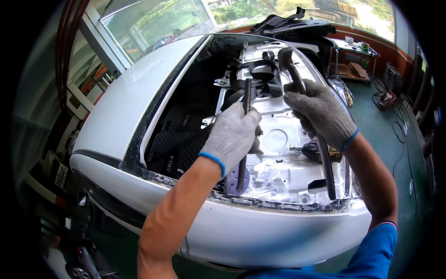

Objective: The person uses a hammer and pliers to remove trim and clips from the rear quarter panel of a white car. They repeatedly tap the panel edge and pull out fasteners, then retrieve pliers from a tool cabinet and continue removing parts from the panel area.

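My left hand, in a grey knit glove with a blue cuff, is closed around a dark metal bar held nearly upright. To its right, my right hand, gloved alike, grips a hammer. The hammer's head points up and away, and its dark handle runs down toward me. Both hands are above the bare metal panel inside a white car body with an open rear window frame. Under the bar lies a purple perforated disc, beside crumpled clear plastic.
A black-and-yellow power driver lies on the panel below my right hand. Black straps lie farther in. Dark floor mats show inside the cabin. Behind stand black car parts and a cart; cables trail over the floor at right.
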A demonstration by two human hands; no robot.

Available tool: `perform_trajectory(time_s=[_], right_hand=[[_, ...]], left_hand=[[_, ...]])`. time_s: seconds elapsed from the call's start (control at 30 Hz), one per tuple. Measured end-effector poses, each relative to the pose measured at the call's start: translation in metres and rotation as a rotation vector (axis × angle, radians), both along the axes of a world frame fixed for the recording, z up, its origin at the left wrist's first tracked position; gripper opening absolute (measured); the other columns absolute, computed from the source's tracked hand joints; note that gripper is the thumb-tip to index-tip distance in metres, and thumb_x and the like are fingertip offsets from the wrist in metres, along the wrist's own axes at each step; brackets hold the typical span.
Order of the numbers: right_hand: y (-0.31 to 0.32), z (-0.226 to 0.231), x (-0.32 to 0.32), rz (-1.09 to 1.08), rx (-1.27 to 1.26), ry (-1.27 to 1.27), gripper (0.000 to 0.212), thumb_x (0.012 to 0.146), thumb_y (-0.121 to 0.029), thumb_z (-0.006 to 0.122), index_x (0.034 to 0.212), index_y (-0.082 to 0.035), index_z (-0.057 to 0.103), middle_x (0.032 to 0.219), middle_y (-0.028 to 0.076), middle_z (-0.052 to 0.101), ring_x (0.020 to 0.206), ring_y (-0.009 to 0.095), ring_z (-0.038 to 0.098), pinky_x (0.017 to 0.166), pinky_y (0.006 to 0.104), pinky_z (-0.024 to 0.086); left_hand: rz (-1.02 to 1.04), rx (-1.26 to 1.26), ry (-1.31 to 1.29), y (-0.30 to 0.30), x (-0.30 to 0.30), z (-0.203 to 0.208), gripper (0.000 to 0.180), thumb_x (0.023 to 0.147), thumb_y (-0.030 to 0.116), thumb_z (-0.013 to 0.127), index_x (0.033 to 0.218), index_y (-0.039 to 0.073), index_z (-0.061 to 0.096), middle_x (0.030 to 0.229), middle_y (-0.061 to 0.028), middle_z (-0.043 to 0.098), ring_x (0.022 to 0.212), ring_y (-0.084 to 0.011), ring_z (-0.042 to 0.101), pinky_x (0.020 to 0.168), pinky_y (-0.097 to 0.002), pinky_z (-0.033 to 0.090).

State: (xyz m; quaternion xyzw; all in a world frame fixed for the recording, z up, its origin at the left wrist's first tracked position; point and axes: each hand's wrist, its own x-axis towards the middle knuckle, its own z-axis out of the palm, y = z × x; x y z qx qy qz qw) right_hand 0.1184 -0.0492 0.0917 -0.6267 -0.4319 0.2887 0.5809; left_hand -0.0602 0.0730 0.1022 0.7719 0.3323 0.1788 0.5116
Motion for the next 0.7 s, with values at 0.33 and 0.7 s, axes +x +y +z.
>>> perform_trajectory(time_s=[0.33,0.7], right_hand=[[0.054,-0.113,-0.001,0.166,-0.537,-0.981,0.041,0.088,-0.018,0.065,0.121,0.005,0.061,0.106,0.031,0.075,0.1,0.046,0.075,0.088,0.0539,0.059],[0.102,-0.06,-0.025,0.161,0.109,-0.726,0.038,0.104,-0.035,0.066,0.118,-0.002,0.075,0.092,0.014,0.073,0.08,0.026,0.075,0.07,0.0434,0.062]], left_hand=[[-0.384,0.725,0.83,-0.011,0.029,-0.066,0.038,0.086,0.019,0.07,0.117,-0.001,0.073,0.122,-0.0282,0.073,0.109,-0.0419,0.074,0.093,-0.0508,0.06],[0.013,0.39,0.286,0.076,-0.09,0.037,0.076,0.102,0.038,0.07,0.152,-0.012,0.043,0.131,-0.0273,0.065,0.114,-0.0266,0.07,0.089,-0.0363,0.063]])
